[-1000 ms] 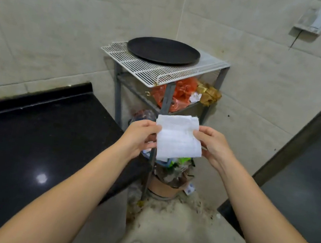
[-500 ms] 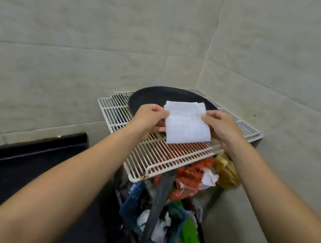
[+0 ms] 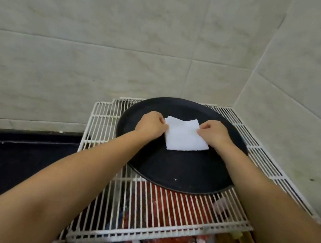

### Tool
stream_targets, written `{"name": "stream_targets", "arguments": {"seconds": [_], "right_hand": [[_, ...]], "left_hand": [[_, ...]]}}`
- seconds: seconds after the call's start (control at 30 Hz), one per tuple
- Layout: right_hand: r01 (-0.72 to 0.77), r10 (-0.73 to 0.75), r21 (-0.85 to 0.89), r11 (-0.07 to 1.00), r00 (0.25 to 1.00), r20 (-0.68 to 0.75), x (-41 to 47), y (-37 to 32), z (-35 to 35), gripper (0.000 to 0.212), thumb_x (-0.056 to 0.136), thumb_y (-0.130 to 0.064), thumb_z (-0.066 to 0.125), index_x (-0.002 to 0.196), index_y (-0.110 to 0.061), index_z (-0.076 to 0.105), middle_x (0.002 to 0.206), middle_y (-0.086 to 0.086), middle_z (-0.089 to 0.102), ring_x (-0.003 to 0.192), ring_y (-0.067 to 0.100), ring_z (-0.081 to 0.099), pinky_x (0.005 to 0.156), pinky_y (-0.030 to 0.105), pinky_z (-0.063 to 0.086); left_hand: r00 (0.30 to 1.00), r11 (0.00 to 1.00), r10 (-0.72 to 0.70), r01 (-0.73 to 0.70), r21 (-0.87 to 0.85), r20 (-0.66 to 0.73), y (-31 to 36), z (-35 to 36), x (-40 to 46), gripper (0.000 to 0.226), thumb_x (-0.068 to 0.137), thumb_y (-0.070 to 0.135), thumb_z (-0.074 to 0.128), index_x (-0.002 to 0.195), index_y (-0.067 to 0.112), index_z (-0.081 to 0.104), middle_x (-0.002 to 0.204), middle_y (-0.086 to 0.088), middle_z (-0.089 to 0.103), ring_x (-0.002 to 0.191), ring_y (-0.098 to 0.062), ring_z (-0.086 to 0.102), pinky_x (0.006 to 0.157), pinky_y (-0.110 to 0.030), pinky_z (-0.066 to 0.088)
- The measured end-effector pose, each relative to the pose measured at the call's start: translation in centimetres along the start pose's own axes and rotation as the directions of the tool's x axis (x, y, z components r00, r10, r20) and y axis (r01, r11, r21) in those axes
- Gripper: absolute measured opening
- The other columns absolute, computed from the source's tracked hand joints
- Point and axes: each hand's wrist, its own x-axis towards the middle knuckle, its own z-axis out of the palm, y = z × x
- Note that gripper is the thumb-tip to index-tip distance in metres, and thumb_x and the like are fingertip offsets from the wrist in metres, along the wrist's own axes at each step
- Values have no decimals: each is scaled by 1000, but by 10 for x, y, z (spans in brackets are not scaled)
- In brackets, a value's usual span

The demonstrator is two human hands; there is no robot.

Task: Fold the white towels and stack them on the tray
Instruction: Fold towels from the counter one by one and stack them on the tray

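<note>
The folded white towel [image 3: 185, 134] lies flat on the black tray [image 3: 179, 170]. The left hand [image 3: 151, 125] pinches its left edge and the right hand [image 3: 214, 134] its right edge, fingers curled.

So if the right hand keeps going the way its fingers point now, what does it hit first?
The right hand pinches the right edge of the folded white towel, knuckles aimed left, so it would first push into the towel itself, then likely meet the left hand on the opposite edge. The black tray lies beneath.
</note>
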Motion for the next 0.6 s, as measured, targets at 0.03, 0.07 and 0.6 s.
{"name": "stream_targets", "arguments": {"seconds": [0.03, 0.07, 0.6], "right_hand": [[15, -15, -67, 998, 1000, 0, 5, 0, 2, 27, 87, -8, 52, 105, 6, 66, 107, 19, 66, 101, 32, 61, 89, 38, 49], [28, -27, -121, 992, 1000, 11, 9, 1, 4, 27, 87, -9, 52, 103, 5, 67, 110, 18, 66, 103, 32, 61, 90, 39, 49], [515, -506, -285, 809, 855, 110, -103, -138, 74, 34, 94, -25, 46, 123, -12, 57, 122, 13, 61, 111, 35, 56, 91, 42, 48]], "left_hand": [[1000, 997, -1, 2, 71, -17, 0, 4, 0, 13, 84, 19, 58, 71, 18, 56, 80, 2, 60, 81, -20, 56, 67, -30, 45], [999, 991, 3, 2, 136, -37, -1, 8, 0, 8, 84, 19, 57, 76, 17, 57, 87, -1, 62, 88, -23, 56, 74, -34, 46], [946, 987, 99, -54, 149, -310, -86, -129, -110, 25, 91, 29, 56, 110, 12, 55, 82, 1, 55, 93, -28, 58, 84, -39, 48]]}}
